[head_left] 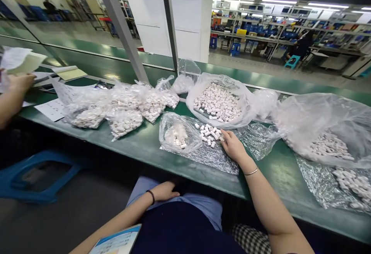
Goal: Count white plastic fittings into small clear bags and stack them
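My right hand [232, 145] rests at the right edge of a small pile of white cylindrical pieces [209, 134], fingertips touching it; what its curled fingers hold, if anything, is too small to tell. The pile lies on a crinkled clear plastic sheet [214, 159]. Left of it sits an opened clear bag [180, 132] with some pieces inside. Behind stands a large open bag [218, 101] full of the same pieces. My left hand [166, 191] lies on my lap below the table edge, its fingers partly hidden and the thumb stretched out.
Several filled clear bags [124, 121] lie left on the green table [145, 146]. Another large bag [330, 146] and loose pieces [353, 184] are at right. At far left, another person's hand [21, 82] is near papers [69, 72]. A blue stool [37, 175] stands below.
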Tool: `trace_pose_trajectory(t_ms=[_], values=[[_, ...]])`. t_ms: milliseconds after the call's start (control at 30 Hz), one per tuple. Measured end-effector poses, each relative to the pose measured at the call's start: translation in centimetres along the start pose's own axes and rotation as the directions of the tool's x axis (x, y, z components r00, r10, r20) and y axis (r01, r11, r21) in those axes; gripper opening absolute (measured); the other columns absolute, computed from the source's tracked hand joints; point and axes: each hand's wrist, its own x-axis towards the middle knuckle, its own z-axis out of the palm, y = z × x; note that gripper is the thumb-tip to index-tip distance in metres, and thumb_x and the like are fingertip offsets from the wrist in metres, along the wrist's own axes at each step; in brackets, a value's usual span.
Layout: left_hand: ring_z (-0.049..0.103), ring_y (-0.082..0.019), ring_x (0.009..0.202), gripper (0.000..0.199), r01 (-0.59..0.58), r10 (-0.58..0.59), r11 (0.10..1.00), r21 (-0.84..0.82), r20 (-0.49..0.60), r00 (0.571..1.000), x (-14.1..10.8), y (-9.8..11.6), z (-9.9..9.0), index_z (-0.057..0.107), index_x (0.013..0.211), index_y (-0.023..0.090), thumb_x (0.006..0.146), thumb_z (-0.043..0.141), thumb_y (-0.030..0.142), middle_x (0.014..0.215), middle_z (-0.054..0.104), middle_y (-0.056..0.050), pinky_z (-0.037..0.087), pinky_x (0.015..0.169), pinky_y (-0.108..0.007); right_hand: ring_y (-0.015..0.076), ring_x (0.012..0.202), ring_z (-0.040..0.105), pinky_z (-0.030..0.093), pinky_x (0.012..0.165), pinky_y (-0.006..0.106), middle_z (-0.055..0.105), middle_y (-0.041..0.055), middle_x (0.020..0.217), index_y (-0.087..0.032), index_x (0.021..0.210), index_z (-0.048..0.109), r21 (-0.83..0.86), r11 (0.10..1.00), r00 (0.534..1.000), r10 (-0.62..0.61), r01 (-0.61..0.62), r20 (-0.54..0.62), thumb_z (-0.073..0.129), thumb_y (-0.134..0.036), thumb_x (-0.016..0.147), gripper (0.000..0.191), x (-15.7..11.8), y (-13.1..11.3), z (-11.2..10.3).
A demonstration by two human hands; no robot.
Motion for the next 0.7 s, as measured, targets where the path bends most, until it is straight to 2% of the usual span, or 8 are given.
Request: trace_pose_trajectory(t_ms=[67, 167, 300, 333, 400, 500, 567, 700], values=[[0.063, -0.031, 0.119, 0.045, -0.005, 0.004, 0.997, -0.077, -0.015, 1.0, -2.1, -0.2, -1.3, 0.065, 0.122, 0.016, 0.086, 0.067, 0.043, 0.128, 0.068, -0.01, 0.049, 0.104, -0.041, 0.0277, 0.117, 0.06, 0.056, 0.094, 0.04, 0.058, 0.0161, 0.129, -0.018, 0.145, 0.047, -0.012, 1.0, 0.997, 0.021, -0.02, 0.072, 0.051, -0.025, 0.096, 0.049, 0.0, 0.0, 0.0], [0.07, -0.025, 0.101, 0.057, -0.02, 0.005, 0.98, -0.198, -0.079, 0.997, -5.5, 0.3, -3.9, 0.062, 0.127, 0.016, 0.084, 0.058, 0.053, 0.118, 0.073, -0.011, 0.056, 0.09, -0.035, 0.0284, 0.12, 0.058, 0.054, 0.097, 0.041, 0.059, 0.0166, 0.129, -0.016, 0.14, 0.052, -0.024, 1.0, 0.994, 0.013, -0.01, 0.108, 0.049, -0.024, 0.097, 0.044, -0.1, -0.1, -0.2], [0.069, -0.023, 0.095, 0.061, -0.069, -0.012, 0.959, -0.275, -0.285, 0.959, -7.1, 2.0, -8.1, 0.064, 0.121, 0.015, 0.078, 0.062, 0.06, 0.109, 0.073, -0.008, 0.056, 0.088, -0.036, 0.0319, 0.124, 0.055, 0.053, 0.097, 0.044, 0.054, 0.0203, 0.135, -0.013, 0.143, 0.048, -0.012, 1.0, 0.998, -0.007, 0.007, 0.068, 0.048, -0.027, 0.098, 0.047, -0.1, -0.4, -0.5], [0.067, -0.024, 0.1, 0.061, -0.079, -0.03, 0.958, -0.275, -0.369, 0.929, -6.7, 2.3, -9.1, 0.063, 0.12, 0.015, 0.079, 0.062, 0.059, 0.112, 0.072, -0.009, 0.055, 0.092, -0.037, 0.0325, 0.125, 0.054, 0.053, 0.098, 0.045, 0.053, 0.0208, 0.137, -0.012, 0.143, 0.048, -0.005, 1.0, 0.999, -0.02, 0.02, 0.037, 0.047, -0.028, 0.098, 0.048, -0.1, -0.5, -0.6], [0.062, -0.025, 0.113, 0.058, -0.09, -0.071, 0.961, -0.262, -0.547, 0.834, -5.0, 2.8, -11.0, 0.059, 0.124, 0.014, 0.083, 0.061, 0.055, 0.123, 0.066, -0.01, 0.051, 0.1, -0.04, 0.0335, 0.123, 0.055, 0.054, 0.097, 0.047, 0.055, 0.0216, 0.134, -0.011, 0.139, 0.052, 0.02, 0.996, 0.994, -0.089, 0.09, -0.058, 0.047, -0.029, 0.098, 0.045, -0.2, -0.8, -0.5], [0.06, -0.025, 0.116, 0.05, -0.092, -0.121, 0.96, -0.264, -0.689, 0.714, -1.5, 3.1, -13.1, 0.054, 0.131, 0.013, 0.092, 0.061, 0.043, 0.126, 0.063, -0.012, 0.051, 0.101, -0.043, 0.0329, 0.114, 0.06, 0.056, 0.093, 0.048, 0.062, 0.0205, 0.123, -0.012, 0.129, 0.06, 0.053, 0.967, 0.957, -0.236, 0.248, -0.171, 0.046, -0.028, 0.098, 0.037, -0.3, -1.7, -0.2], [0.063, -0.024, 0.11, 0.041, -0.111, -0.13, 0.955, -0.275, -0.724, 0.677, 0.7, 3.1, -14.2, 0.056, 0.128, 0.015, 0.095, 0.061, 0.038, 0.125, 0.063, -0.011, 0.054, 0.096, -0.046, 0.0302, 0.11, 0.063, 0.057, 0.092, 0.046, 0.065, 0.0177, 0.118, -0.015, 0.125, 0.063, 0.061, 0.939, 0.929, -0.322, 0.337, -0.182, 0.047, -0.027, 0.098, 0.033, -0.4, -2.6, 0.1], [0.064, -0.023, 0.107, 0.034, -0.17, -0.138, 0.933, -0.317, -0.753, 0.644, 3.8, 2.4, -15.3, 0.061, 0.123, 0.016, 0.096, 0.062, 0.037, 0.123, 0.063, -0.01, 0.057, 0.091, -0.044, 0.0252, 0.108, 0.064, 0.057, 0.094, 0.041, 0.067, 0.0137, 0.118, -0.02, 0.125, 0.062, 0.062, 0.879, 0.873, -0.458, 0.473, -0.169, 0.046, -0.025, 0.099, 0.031, -0.4, -5.2, 0.8]])
